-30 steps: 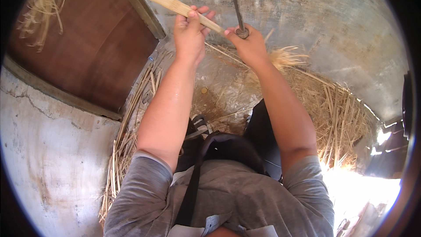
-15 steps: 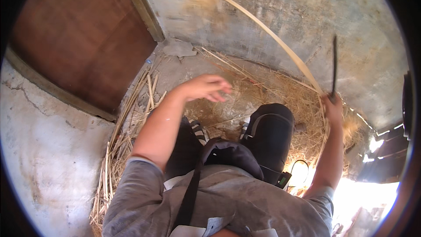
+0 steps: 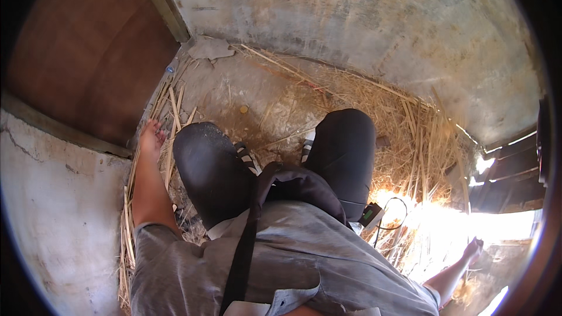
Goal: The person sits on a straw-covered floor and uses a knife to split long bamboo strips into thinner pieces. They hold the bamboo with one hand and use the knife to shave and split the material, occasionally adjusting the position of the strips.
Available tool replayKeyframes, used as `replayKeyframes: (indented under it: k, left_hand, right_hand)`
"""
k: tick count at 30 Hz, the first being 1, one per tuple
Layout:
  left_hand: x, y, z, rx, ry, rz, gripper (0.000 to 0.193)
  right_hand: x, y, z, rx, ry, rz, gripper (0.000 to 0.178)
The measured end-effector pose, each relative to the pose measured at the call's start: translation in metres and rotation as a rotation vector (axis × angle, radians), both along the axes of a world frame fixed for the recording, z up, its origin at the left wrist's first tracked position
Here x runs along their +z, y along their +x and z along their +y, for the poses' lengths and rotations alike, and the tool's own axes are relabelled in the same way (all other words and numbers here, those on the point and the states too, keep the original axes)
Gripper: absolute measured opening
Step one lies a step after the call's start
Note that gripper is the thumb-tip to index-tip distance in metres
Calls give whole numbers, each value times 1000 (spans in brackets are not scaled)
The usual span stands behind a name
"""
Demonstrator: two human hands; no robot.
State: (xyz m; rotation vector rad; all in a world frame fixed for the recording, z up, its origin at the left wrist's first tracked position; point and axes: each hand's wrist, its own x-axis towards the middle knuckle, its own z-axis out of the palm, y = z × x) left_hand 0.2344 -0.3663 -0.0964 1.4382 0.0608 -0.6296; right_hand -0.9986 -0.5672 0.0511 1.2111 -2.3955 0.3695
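Observation:
At the left wall my left hand (image 3: 152, 134) is beside a pile of long split bamboo strips (image 3: 174, 105). Its fingers are loosely curled and apart, with nothing seen held in them. Far out at the lower right, my right hand (image 3: 473, 250) is small against the glare. Its fingers look closed, but what they hold, if anything, does not show. The dark thin blade seen earlier in that hand is out of sight. More pale strips (image 3: 422, 140) lie over the shavings to the right of my knees.
Fine shavings (image 3: 386, 93) cover the floor along the stained wall (image 3: 351, 17). A brown door panel (image 3: 88, 52) stands at the left, with a flat stone (image 3: 211, 48) by its corner. Near my right thigh is a small black device (image 3: 370, 215) with a looped cable.
My left hand has moved left and down to the strips by the wall. My right hand has swung down and outward; the blade and the long curved strip are no longer in view.

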Motion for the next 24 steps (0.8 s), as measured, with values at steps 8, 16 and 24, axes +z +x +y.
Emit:
replayKeyframes:
  k: [8, 16, 24]
  left_hand:
    - [-107, -25, 151, 288, 424, 28, 23]
    - [-232, -88, 308, 4, 1226, 95, 63]
    - [-190, -184, 323, 265, 1487, -44, 60]
  right_hand:
    - [-69, 161, -88, 390, -288, -639, 37]
    - [-99, 415, -179, 832, 128, -645, 39]
    - [-59, 585, -224, 1177, 230, -675, 36]
